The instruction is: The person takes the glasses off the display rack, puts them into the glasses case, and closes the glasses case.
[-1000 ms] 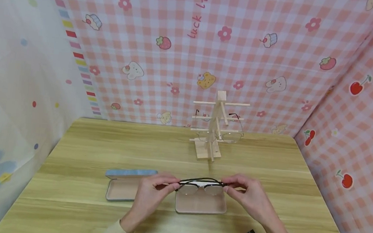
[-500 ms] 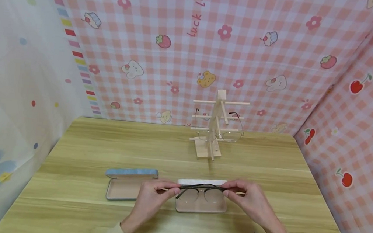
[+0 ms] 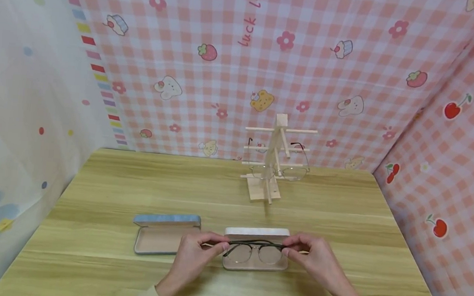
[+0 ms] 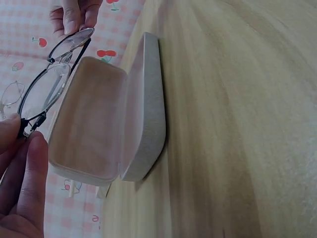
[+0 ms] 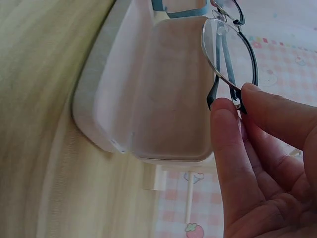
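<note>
Black-rimmed eyeglasses (image 3: 254,252) with folded temples hang just over an opened white glasses case (image 3: 254,267) with a pinkish lining. My left hand (image 3: 197,254) pinches one end of the frame between thumb and fingers; my right hand (image 3: 314,257) pinches the other end. In the left wrist view the eyeglasses (image 4: 45,90) stand apart from the opened case (image 4: 89,119). From the right wrist, the thumb and fingers of my right hand (image 5: 267,144) grip the hinge corner, and the case lining (image 5: 173,94) shows beside them.
A blue glasses case (image 3: 167,218) stands opened left of the white one. Behind, a wooden display stand (image 3: 277,156) carries a thin-framed pair of glasses (image 3: 295,174). The wooden table (image 3: 167,175) meets checked cloth walls (image 3: 226,72).
Both hands have lowered the eyeglasses toward the near side, from the white case's lid to over its lower half. The lenses now face up more. The other things have not moved.
</note>
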The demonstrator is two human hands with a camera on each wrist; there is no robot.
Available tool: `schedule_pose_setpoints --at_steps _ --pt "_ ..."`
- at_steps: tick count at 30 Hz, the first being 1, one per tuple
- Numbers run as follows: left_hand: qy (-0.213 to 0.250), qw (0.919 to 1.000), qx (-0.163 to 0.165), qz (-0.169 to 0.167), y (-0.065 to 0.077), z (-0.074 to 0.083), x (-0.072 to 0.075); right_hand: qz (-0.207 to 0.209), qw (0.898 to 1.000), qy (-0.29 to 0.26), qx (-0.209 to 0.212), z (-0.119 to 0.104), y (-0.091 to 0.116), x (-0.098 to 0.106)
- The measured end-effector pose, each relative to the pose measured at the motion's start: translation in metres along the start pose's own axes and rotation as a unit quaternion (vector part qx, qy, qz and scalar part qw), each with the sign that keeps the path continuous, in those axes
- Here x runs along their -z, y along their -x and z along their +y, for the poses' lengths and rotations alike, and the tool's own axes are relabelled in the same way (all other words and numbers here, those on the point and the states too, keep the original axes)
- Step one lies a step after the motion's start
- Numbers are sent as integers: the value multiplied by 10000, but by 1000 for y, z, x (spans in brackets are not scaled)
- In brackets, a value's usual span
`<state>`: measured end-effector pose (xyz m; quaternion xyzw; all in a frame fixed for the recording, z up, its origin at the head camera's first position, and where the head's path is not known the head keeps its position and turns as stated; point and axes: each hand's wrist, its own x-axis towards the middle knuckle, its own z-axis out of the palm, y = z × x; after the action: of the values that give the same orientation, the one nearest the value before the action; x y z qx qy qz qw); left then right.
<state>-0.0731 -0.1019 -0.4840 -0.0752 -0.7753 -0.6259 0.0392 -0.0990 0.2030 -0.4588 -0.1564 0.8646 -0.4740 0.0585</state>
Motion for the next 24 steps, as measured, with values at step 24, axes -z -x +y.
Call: schedule_pose_setpoints --at_steps 24 --pt "-1374 9883 -135 -646 -10 -23 -5 -78 9996 50 -251 21 -6 -8"
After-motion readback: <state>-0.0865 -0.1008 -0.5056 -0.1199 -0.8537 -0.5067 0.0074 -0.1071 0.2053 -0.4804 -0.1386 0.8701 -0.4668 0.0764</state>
